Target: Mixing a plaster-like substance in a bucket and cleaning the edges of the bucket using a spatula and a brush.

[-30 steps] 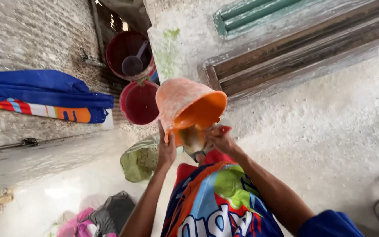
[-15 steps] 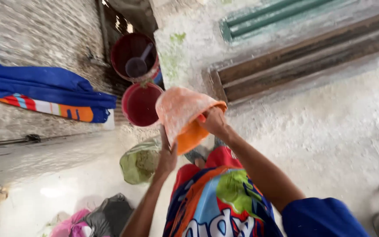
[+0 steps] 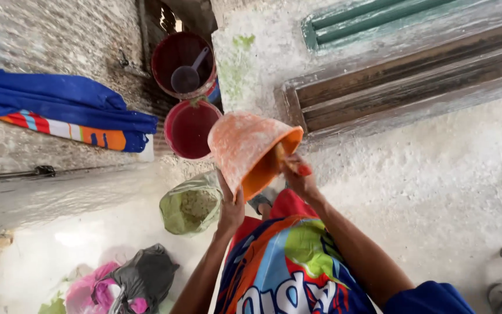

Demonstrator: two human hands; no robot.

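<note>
An orange plastic bucket (image 3: 246, 146), dusted white on the outside, is tipped on its side in front of me with its mouth facing right and down. My left hand (image 3: 230, 203) grips its lower rim from below. My right hand (image 3: 298, 173) holds the rim at the mouth, fingers reaching inside. Beneath the bucket lies a colourful printed sack (image 3: 289, 267) across my lap. A green plastic bag (image 3: 192, 203) with pale powder inside sits open on the ground just left of my left hand.
Two dark red buckets stand beyond: one (image 3: 190, 129) close, another (image 3: 182, 61) farther with a scoop inside. Blue and striped cloth (image 3: 68, 113) hangs over a low wall at left. Wooden planks (image 3: 402, 81) lie at right. Crumpled bags (image 3: 129, 279) sit at bottom left.
The orange bucket has been tipped further, its mouth turning from downward toward the right. My right hand has shifted to the rim at the mouth.
</note>
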